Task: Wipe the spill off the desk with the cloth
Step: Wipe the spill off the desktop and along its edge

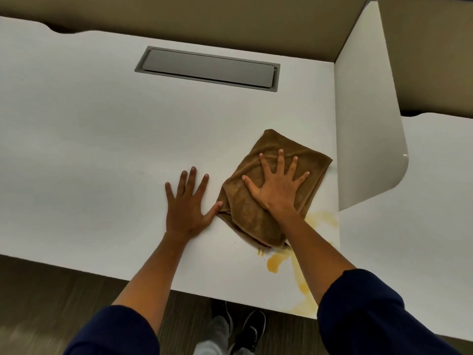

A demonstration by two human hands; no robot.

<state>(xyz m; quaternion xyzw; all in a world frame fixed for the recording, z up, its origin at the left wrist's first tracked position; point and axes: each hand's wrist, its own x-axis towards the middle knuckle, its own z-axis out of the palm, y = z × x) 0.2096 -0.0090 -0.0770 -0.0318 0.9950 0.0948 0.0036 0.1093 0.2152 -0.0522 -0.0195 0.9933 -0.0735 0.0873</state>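
A folded brown cloth (258,219) lies flat on the white desk (102,139), near its right side. My right hand (277,185) presses down on the cloth with fingers spread wide. My left hand (188,203) rests flat on the bare desk just left of the cloth, its thumb touching the cloth's left edge. A yellow-orange spill (275,263) streaks the desk at the cloth's near corner and runs toward the front edge, partly hidden by my right forearm. A fainter yellow smear (323,217) shows to the right of the cloth.
A grey cable hatch (207,69) is set into the desk further back. A white divider panel (366,124) stands along the desk's right edge, close to the cloth. The desk's front edge runs just below my forearms, with my shoes (249,326) on the dark floor beneath.
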